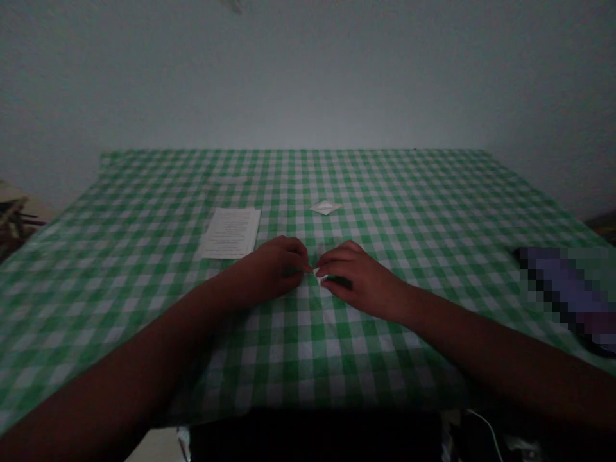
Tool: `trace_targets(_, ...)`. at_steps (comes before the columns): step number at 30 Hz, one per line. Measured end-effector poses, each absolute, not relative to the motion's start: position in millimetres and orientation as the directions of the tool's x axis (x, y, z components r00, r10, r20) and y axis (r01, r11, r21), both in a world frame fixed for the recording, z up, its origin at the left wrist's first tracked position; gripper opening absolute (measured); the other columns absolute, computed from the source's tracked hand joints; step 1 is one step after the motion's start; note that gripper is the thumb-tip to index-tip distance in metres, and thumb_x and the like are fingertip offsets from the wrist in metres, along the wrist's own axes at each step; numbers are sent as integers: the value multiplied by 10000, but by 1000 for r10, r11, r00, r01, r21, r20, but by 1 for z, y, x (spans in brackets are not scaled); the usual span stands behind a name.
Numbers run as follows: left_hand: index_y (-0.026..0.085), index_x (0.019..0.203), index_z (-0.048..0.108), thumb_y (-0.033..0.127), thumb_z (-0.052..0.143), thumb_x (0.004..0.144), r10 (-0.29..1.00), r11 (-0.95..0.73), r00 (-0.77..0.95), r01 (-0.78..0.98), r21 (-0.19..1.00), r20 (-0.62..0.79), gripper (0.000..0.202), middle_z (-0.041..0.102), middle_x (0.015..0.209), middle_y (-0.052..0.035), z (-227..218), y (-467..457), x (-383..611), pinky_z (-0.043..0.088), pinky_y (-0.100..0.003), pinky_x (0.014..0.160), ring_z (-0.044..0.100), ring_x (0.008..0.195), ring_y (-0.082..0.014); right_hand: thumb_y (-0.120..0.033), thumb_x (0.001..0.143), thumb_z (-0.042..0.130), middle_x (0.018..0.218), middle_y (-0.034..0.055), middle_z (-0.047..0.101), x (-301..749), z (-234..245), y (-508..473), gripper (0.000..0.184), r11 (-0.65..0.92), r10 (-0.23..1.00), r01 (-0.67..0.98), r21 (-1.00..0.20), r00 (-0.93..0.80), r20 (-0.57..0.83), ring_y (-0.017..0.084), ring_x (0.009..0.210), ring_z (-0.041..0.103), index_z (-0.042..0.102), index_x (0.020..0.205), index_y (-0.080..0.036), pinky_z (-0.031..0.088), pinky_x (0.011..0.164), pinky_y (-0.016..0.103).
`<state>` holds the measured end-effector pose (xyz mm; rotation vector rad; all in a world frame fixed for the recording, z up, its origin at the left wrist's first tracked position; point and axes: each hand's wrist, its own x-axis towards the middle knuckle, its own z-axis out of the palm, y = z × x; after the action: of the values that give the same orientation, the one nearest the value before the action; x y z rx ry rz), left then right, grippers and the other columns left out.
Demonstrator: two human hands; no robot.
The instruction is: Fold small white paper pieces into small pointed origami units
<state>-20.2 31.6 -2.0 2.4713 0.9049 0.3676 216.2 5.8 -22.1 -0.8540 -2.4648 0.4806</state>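
My left hand and my right hand meet at the middle of a table covered in a green and white checked cloth. Both have their fingers curled and pinched together on a small white folded piece of paper, which shows only as a sliver between the fingertips. Most of that paper is hidden under my right fingers. Both forearms reach in from the near edge and rest on the cloth.
A printed white sheet lies just beyond my left hand. A small white folded paper sits farther back, near the centre. A blurred dark object lies at the right edge. A pale wall stands behind the table.
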Motion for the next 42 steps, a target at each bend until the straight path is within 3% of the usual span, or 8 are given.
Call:
trace_targets(5,195,1003,695,205,605,856,705,-653,693,550,521,152,173,641,1025,-57,-6,29,-12,468,-360,932,589,1002,-199,-175,842,691,1024,58,670,214,-24,4,204,695,702,484,-532,-615,357,211,1027,579,617,1031,-190,426,947,398)
trace_targets(9,205,969,677,289,657,842,727,-634,672,576,516,142,153,648,1011,-49,-7,21,-5,455,-383,928,583,1000,-214,-133,816,692,959,34,625,213,-24,4,206,653,736,455,-606,-571,364,173,932,581,585,980,-200,471,839,326)
trace_targets(12,206,972,648,361,681,834,766,-585,627,589,557,141,210,651,976,-38,-11,17,0,461,-378,888,597,960,-211,-92,797,681,908,12,594,213,-23,5,215,631,756,432,-644,-529,386,155,878,575,581,946,-210,474,773,297)
trace_targets(16,221,969,614,314,702,796,799,-522,585,560,643,138,215,668,960,-17,-11,13,5,472,-366,850,612,895,-193,-132,769,720,880,-3,565,211,-25,5,208,552,821,390,-738,-411,397,141,813,568,600,914,-223,484,727,289)
trace_targets(23,212,936,595,249,660,830,833,-395,545,469,790,93,130,671,866,13,7,5,11,507,-303,757,631,792,-145,-290,728,784,934,17,658,210,-29,6,261,178,943,65,-982,-297,151,170,897,652,628,922,-213,539,824,351)
trace_targets(26,212,976,628,261,628,866,848,-373,520,452,810,101,121,698,879,7,9,5,9,521,-299,772,654,811,-144,-347,759,764,921,26,694,214,-22,7,229,124,934,69,-990,-344,93,174,892,661,679,918,-206,536,838,360)
trace_targets(30,232,1050,675,262,593,906,840,-411,525,449,793,138,168,725,955,3,10,4,4,526,-291,811,666,850,-139,-381,846,683,850,24,705,220,-12,7,177,168,914,181,-969,-397,85,164,811,641,731,832,-210,512,784,347)
trace_targets(42,212,1054,664,303,634,888,844,-430,509,455,780,168,192,719,941,-4,14,-2,7,526,-286,780,658,827,-140,-406,797,727,787,8,695,215,-12,1,207,28,936,99,-995,-351,-9,148,745,609,731,786,-199,485,718,312)
